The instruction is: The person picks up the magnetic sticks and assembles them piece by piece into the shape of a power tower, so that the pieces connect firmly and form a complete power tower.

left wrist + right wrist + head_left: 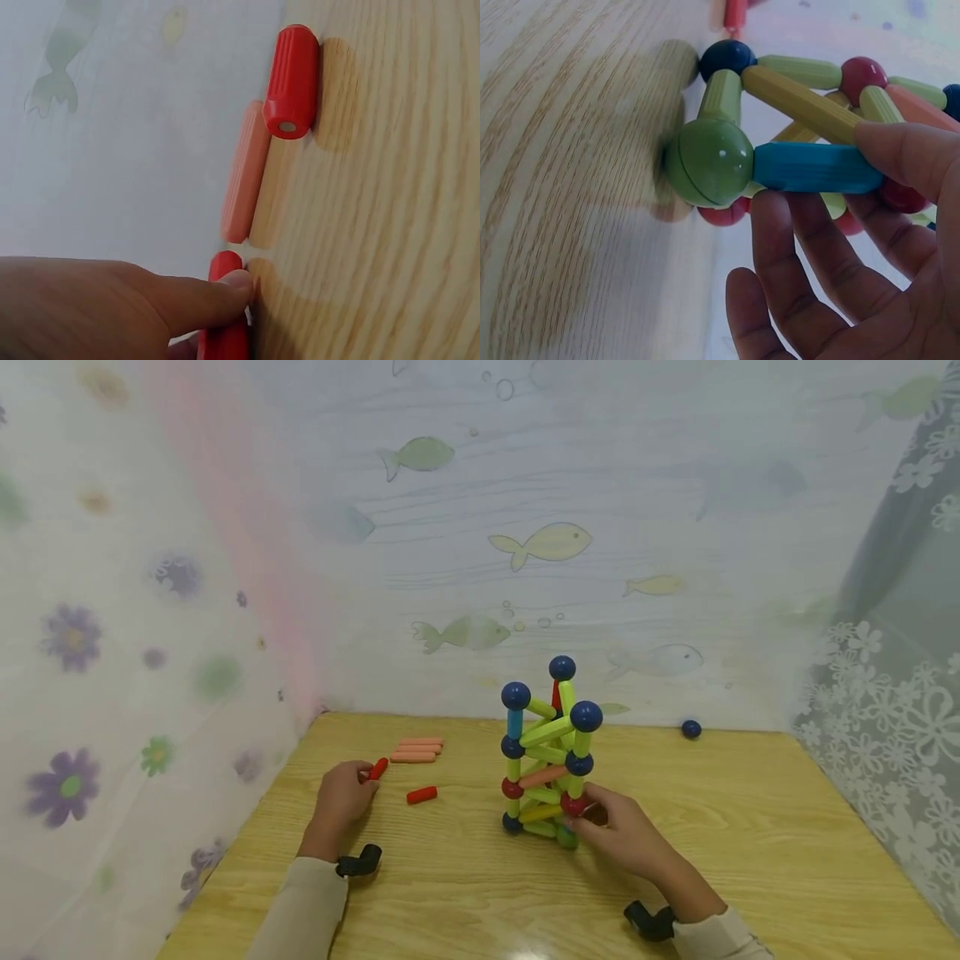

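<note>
My left hand (343, 795) pinches a short red magnetic stick (378, 769) at the left of the table; in the left wrist view the thumb presses along that stick. Right of it lies a second red stick (422, 795). A tall tower of magnetic sticks and balls (547, 732) stands upright near the middle, topped by dark blue balls. Low on its right side my right hand (630, 833) grips it by a red ball (573, 803). The right wrist view shows the fingers behind a blue stick (817, 168), above a green ball (711, 162) at the base.
Several salmon-coloured sticks (413, 757) lie side by side just beyond the left hand. A loose dark blue ball (691, 729) sits by the back edge at the right. Patterned curtains (465, 552) hang behind the wooden table (450, 893) and at both sides.
</note>
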Demonstrator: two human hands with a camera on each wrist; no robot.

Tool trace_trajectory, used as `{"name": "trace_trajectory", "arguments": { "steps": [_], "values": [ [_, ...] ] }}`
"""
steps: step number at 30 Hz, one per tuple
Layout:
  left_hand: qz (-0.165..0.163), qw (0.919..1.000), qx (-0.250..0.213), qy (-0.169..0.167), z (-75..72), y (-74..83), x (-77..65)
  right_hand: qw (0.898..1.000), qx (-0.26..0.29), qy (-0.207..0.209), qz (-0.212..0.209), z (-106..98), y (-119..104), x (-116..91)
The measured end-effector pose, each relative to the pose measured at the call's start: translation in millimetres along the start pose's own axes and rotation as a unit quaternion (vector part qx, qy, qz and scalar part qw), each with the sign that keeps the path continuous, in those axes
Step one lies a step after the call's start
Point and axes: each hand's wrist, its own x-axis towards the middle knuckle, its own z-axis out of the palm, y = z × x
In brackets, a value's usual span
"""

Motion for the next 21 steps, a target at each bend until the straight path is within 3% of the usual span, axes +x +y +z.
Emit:
{"name": "trace_trajectory", "arguments": {
  "steps": [9,17,21],
  "values": [
    [-0.008,0.9986,0.049,0.018,-13.9,9.9,-6.7,1.0,0.002,-0.004,-0.003,-1.1,-2.7,1.5],
    [-0.016,0.9957,0.09,0.014,-13.5,12.9,-9.1,1.0,0.006,-0.005,-0.001,-0.3,-1.5,0.1],
    [-0.018,0.9963,0.084,0.01,-13.7,17.1,-9.2,1.0,0.009,-0.006,0.0,-0.5,-1.9,-0.7]
  ]
}}
